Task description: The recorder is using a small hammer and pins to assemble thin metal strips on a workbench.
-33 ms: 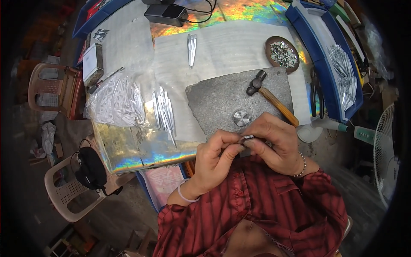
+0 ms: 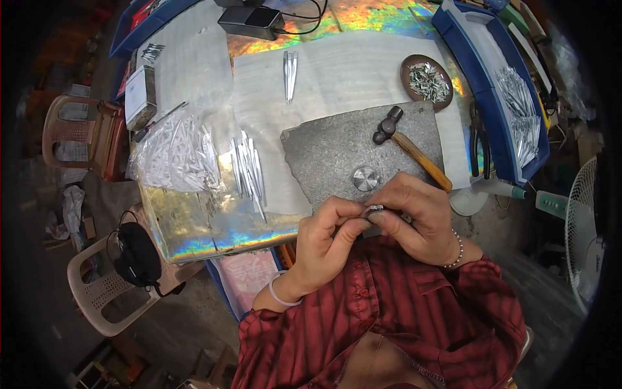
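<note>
While both hands meet at the near edge of the grey slab (image 2: pixel 343 146), a small metal piece (image 2: pixel 375 208) sits between their fingertips, mostly hidden, so its full shape cannot be told. The left hand (image 2: pixel 329 236) pinches it between thumb and forefinger; the right hand (image 2: pixel 418 214) does the same from the other side, its remaining fingers curled in. Just beyond them on the slab lies a round metal disc (image 2: pixel 366 177) — flat and shiny — and the hammer (image 2: pixel 420 159) rests on the slab's right part, its wooden handle slanting toward the person. Next to the slab's far right corner is a brown bowl (image 2: pixel 406 73) of small metal pieces (image 2: pixel 427 83). Dark-handled pliers (image 2: pixel 478 139) lie to the slab's right, with a blue tray (image 2: pixel 465 74) of silvery strips (image 2: pixel 515 94) farther out. Left of the slab are loose pale strips (image 2: pixel 247 168) and, farther left, a clear plastic bag (image 2: pixel 178 152) of more; a few silvery pointed lengths (image 2: pixel 291 76) lie beyond its far left corner.
</note>
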A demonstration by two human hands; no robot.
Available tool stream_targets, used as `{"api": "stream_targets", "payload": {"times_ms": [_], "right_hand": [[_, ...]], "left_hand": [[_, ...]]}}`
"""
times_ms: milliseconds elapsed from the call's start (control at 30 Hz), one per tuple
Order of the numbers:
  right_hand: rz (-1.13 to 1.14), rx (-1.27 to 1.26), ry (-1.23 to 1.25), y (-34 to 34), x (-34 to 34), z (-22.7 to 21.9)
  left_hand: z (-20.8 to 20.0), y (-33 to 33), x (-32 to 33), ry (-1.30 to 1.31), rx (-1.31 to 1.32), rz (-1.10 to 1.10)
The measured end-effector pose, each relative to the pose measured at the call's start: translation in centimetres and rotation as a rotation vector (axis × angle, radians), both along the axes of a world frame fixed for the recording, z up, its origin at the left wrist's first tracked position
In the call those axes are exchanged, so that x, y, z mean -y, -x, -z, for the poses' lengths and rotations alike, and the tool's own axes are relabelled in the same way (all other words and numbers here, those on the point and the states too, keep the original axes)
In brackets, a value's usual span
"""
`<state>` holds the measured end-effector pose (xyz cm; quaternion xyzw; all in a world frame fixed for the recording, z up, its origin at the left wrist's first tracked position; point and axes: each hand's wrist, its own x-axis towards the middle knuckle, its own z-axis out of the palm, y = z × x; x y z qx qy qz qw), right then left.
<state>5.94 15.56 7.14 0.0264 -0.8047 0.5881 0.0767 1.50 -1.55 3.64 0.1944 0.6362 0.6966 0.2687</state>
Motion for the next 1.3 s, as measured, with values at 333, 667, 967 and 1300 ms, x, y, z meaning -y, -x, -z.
{"api": "stream_targets", "payload": {"times_ms": [333,667,967,1300], "right_hand": [[0.009,-0.115,-0.059,0.0,-0.1,0.2],[-0.04,-0.082,-0.093,0.0,-0.3,0.3],[0.054,0.413,0.442,1.5,-0.4,1.7],[0.109,0.565,0.7,2.8,-0.2,2.8]], "left_hand": [[-0.1,-0.2,-0.3,-0.017,0.008,-0.031],[-0.6,0.2,-0.3,0.012,0.039,0.077],[-0.2,1.6,-0.7,-0.177,0.633,0.198],[-0.6,3.5,-0.6,-0.141,0.751,0.236]]}}
